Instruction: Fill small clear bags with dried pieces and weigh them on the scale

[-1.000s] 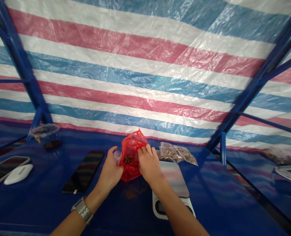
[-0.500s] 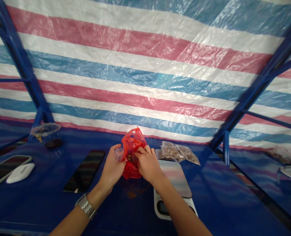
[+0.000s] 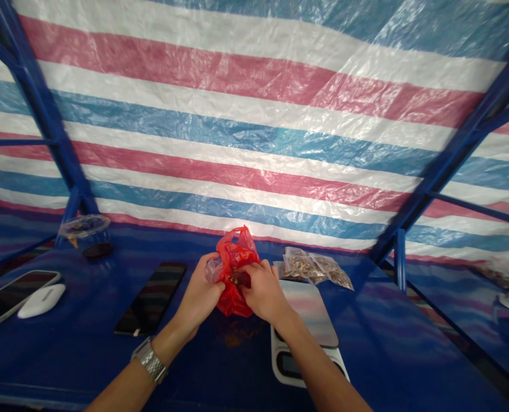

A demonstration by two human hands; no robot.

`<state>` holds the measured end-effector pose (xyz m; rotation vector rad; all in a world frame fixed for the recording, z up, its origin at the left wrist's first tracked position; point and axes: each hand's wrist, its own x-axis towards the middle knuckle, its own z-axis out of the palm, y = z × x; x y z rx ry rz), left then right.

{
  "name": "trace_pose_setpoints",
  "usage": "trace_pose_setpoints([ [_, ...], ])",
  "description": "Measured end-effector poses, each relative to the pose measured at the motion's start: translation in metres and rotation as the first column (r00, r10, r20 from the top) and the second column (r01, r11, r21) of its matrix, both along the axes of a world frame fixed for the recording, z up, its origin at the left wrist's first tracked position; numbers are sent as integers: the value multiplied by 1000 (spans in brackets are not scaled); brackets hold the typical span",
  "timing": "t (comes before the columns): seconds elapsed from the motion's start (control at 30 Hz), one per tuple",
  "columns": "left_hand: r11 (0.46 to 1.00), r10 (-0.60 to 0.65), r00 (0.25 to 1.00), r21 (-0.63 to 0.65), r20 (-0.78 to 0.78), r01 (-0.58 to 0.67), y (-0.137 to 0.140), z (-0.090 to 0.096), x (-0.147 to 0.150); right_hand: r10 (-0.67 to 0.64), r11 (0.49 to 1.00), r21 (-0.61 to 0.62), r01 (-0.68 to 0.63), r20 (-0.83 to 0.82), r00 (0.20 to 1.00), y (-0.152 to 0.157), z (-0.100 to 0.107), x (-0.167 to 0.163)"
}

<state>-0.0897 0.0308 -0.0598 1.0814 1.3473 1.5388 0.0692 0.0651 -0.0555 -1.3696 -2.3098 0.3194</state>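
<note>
A crumpled red plastic bag (image 3: 236, 302) stands on the blue table between my hands, its mouth open. My left hand (image 3: 201, 290) grips the bag's left rim, and a bit of clear plastic (image 3: 213, 269) sticks out beside those fingers. My right hand (image 3: 263, 289) reaches into the mouth from the right with its fingers closed together. Dried brown bits (image 3: 235, 278) show at the right fingertips, inside the bag. Under my right forearm lies a white kitchen scale (image 3: 312, 312) with a metal plate.
Small clear bags of dried brown pieces (image 3: 308, 266) lie behind the scale. To the left are a black phone (image 3: 151, 297), a white earbud case (image 3: 42, 301), another phone (image 3: 11, 297) and a clear cup (image 3: 89, 236) with dark liquid. Brown crumbs (image 3: 235, 335) dot the table (image 3: 194, 372).
My right hand's fingers have shifted slightly at the bag's mouth, and more of the dried brown bits show. My left hand keeps its grip. The view has moved a little.
</note>
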Motion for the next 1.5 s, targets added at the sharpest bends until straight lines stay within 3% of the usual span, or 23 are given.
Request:
trace_pose_setpoints([
  [0.17, 1000, 8, 1000, 7, -25, -8, 0, 1, 2, -20, 1000, -10, 20, 0, 1000, 0, -2, 4],
  [0.43, 1000, 22, 985, -22, 171, -18, -2, 2, 3, 79, 997, -23, -80, -28, 996, -7, 4, 4],
  [0.6, 997, 51, 998, -61, 29, -49, -1, 3, -7, 1, 993, -119, -7, -47, 999, -5, 6, 8],
  [0.77, 977, -19, 1000, -212, -20, 14, -3, 1, -19, -91, 996, 23, 89, 129, 988, -7, 9, 13],
  [0.87, 978, -21, 1000, -209, -8, 19, -4, -1, -20, -123, 990, 93, 101, 270, 955, -10, 15, 14],
  [1.0, 981, -79, 996, -174, 31, 83, -3, 2, -10, -96, 994, 75, 75, 340, 936, -10, 19, 12],
  [1.2, 963, -204, 972, -157, 117, 221, -3, 6, 7, -81, 996, 46, 72, 271, 959, -6, 10, 11],
  [1.5, 970, -197, 966, -107, 168, 217, -1, 7, 9, -44, 999, -3, 44, 111, 993, -3, 1, 22],
])
